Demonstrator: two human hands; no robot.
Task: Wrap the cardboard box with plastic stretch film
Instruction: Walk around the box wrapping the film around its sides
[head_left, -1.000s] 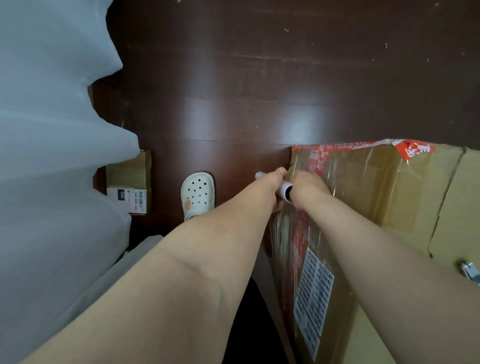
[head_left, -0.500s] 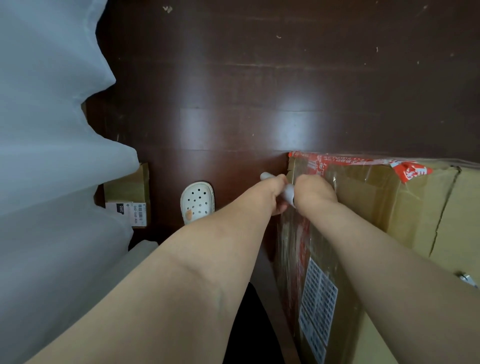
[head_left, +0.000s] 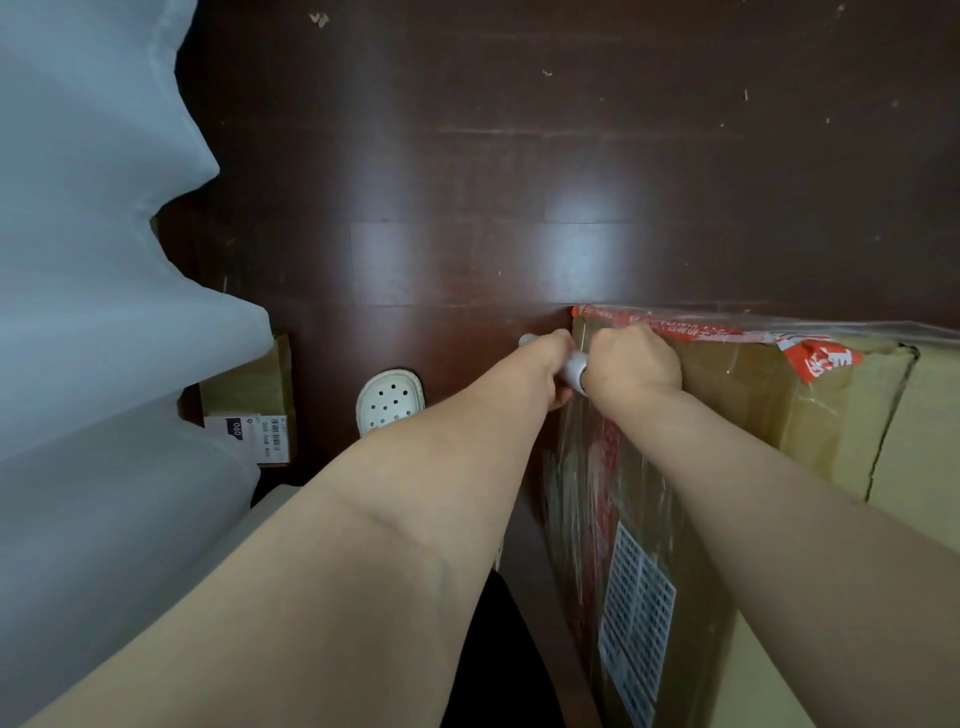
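A large brown cardboard box (head_left: 826, 415) with red printed tape and a white barcode label fills the lower right. Clear stretch film (head_left: 587, 478) clings to its left side and shines along the far top edge. A white stretch film roll (head_left: 574, 366) lies at the box's far left corner. My left hand (head_left: 550, 366) grips the roll's outer end, and my right hand (head_left: 631, 366) grips its other end, resting on the box top. Most of the roll is hidden by both hands.
Dark brown wooden floor (head_left: 519, 182) stretches ahead. A white perforated clog (head_left: 388, 401) sits left of my left arm. A small cardboard box with a label (head_left: 249, 405) lies further left, beside a pale curtain (head_left: 93, 260).
Both hands have carried the roll a little farther along the box's left side toward its far corner. The film now reaches along the far top edge.
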